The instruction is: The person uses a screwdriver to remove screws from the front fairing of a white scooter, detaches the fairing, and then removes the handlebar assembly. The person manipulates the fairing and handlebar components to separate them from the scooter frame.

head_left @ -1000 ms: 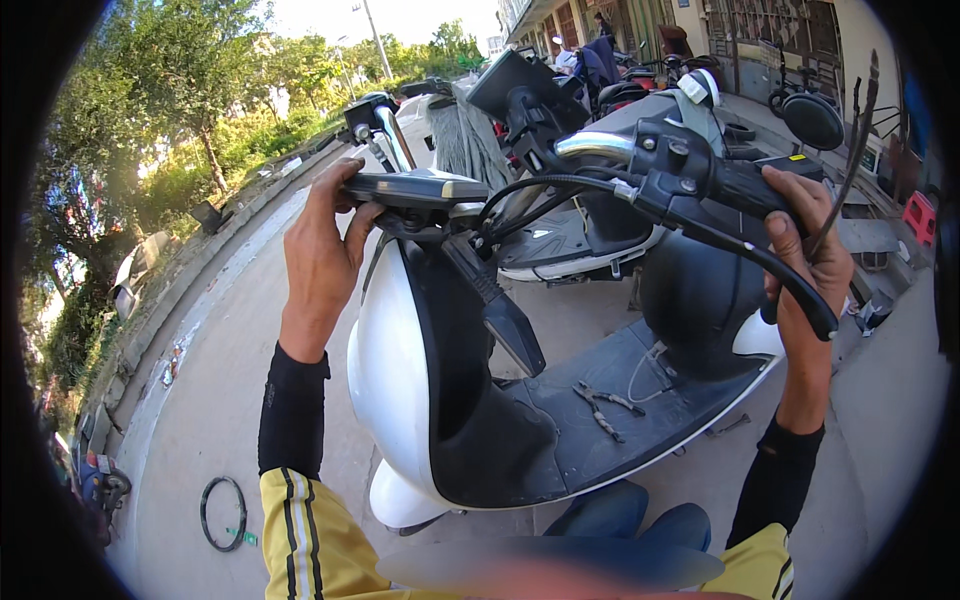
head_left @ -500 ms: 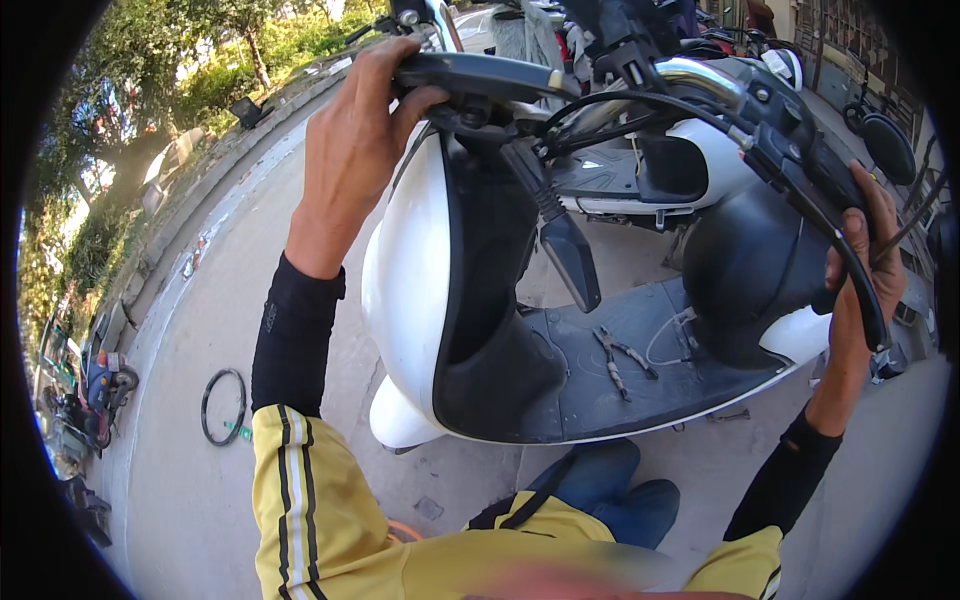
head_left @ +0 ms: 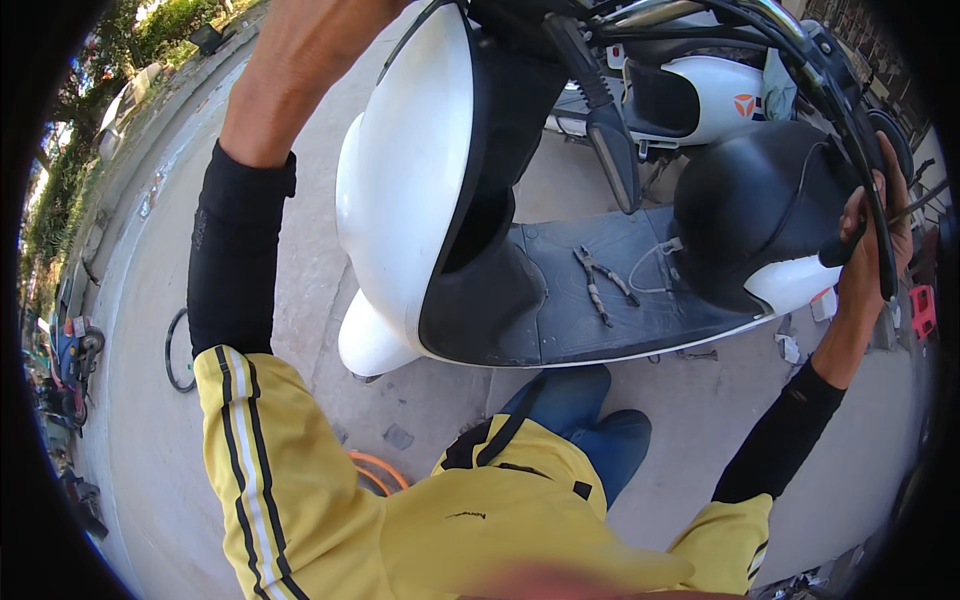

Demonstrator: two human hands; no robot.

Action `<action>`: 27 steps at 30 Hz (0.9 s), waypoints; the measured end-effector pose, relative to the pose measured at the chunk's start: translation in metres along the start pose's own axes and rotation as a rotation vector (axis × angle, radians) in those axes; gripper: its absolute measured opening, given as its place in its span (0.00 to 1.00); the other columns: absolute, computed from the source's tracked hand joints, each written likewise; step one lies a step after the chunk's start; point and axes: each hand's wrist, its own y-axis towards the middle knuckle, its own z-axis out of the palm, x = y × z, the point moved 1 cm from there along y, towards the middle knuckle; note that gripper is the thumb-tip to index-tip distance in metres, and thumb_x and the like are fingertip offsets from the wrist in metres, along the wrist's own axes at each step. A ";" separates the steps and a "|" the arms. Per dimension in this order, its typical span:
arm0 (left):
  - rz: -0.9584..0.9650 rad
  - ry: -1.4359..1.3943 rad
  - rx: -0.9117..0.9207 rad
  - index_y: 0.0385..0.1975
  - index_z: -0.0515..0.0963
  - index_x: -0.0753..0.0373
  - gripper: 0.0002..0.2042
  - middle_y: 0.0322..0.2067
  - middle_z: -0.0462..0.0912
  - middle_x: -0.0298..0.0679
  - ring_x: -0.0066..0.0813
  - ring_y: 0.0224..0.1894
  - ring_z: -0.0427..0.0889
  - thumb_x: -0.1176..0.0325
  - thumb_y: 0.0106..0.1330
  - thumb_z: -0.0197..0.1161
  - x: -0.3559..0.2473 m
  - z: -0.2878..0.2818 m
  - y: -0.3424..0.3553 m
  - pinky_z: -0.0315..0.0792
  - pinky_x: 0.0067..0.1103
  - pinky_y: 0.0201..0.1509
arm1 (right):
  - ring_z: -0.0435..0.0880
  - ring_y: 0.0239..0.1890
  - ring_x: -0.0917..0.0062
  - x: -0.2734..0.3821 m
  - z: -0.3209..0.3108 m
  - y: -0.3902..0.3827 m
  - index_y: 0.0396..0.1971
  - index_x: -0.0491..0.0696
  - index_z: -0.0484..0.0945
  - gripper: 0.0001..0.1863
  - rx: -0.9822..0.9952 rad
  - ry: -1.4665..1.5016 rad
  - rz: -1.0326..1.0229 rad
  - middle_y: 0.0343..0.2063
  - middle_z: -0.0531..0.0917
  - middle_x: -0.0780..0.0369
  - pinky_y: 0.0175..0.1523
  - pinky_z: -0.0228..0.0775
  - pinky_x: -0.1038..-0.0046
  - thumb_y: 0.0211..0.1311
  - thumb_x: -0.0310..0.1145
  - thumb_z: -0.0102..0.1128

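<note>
Right hand (head_left: 882,215) grasps the handlebar grip (head_left: 848,85) on the white scooter (head_left: 405,200); whether the left hand (head_left: 335,30) holds anything, I cannot tell.

White scooters (head_left: 490,322) ×2 toward 1 o'clock, pliers (head_left: 592,274) ×1 at 3, red stool (head_left: 922,312) ×1 far 3, orange loop (head_left: 385,463) ×1 at 7, black ring (head_left: 169,352) ×1 at 9

I see a white-and-black scooter (head_left: 490,325) upright on grey pavement (head_left: 690,430), side-on, front end left. Handlebar (head_left: 645,14) partly cut off by my upper edge; curved black brake lever (head_left: 874,190) points down. Black mirror (head_left: 614,155) hangs over the floorboard (head_left: 640,325).
</note>
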 end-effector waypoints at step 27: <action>-0.175 -0.204 -0.004 0.65 0.75 0.60 0.21 0.51 0.86 0.44 0.35 0.51 0.88 0.76 0.73 0.65 -0.007 0.010 -0.012 0.81 0.28 0.53 | 0.80 0.22 0.89 0.003 0.006 -0.006 0.70 0.55 0.79 0.22 -0.011 -0.121 -0.076 0.22 0.83 0.67 0.26 0.74 0.85 0.80 0.35 0.60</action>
